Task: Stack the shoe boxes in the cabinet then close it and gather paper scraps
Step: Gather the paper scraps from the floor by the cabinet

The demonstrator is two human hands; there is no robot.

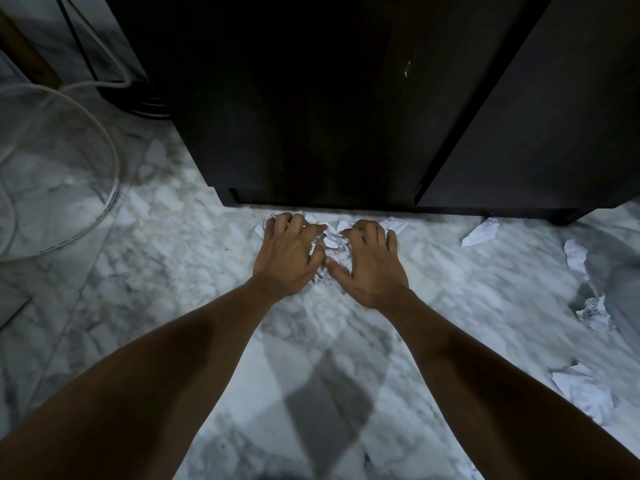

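A dark cabinet stands in front of me with its doors shut; no shoe boxes show. On the marble floor just before its base lies a heap of white paper scraps. My left hand and my right hand press on the heap from both sides, fingers curled over the crumpled paper. More scraps lie apart to the right: one near the cabinet's foot, a strip, a crumpled piece and a larger sheet.
A round glass tabletop with a white rim stands at the left. Behind it a dark stand with thin rods rests on the floor. The marble floor spreads around my arms.
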